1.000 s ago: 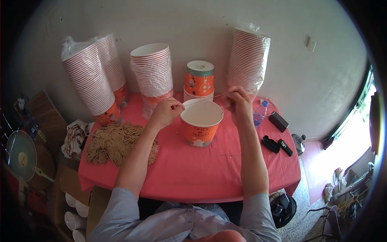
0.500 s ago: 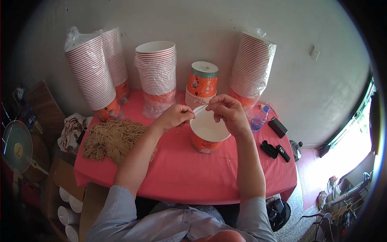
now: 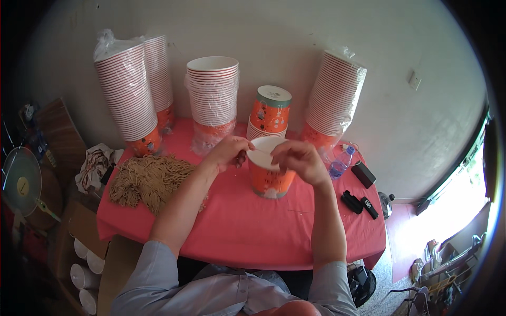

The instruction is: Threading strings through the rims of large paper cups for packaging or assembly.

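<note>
An orange paper bucket (image 3: 272,181) with a white inside stands upright on the table in front of me, its mouth facing up. My left hand (image 3: 232,152) is closed in a pinch at the left side of its rim. Curled and slightly blurred, my right hand (image 3: 301,160) is over the right side of the rim, fingertips pinched together. A faint thin line seems to run across the mouth between the hands; what the fingers hold is too small to make out. A heap of tan cords (image 3: 150,181) lies left of my left forearm.
Tall bucket stacks in clear plastic (image 3: 126,92), (image 3: 213,100), (image 3: 334,97) line the back of the red-covered table (image 3: 232,231). An upside-down bucket (image 3: 270,110) tops a shorter stack. Rightward are a plastic bottle (image 3: 342,162), a black box (image 3: 363,174) and small black items (image 3: 361,204).
My right hand has come down slightly and its fingers are blurred. The bucket now appears tipped a little differently, showing more of its front. The whole view has shifted slightly.
</note>
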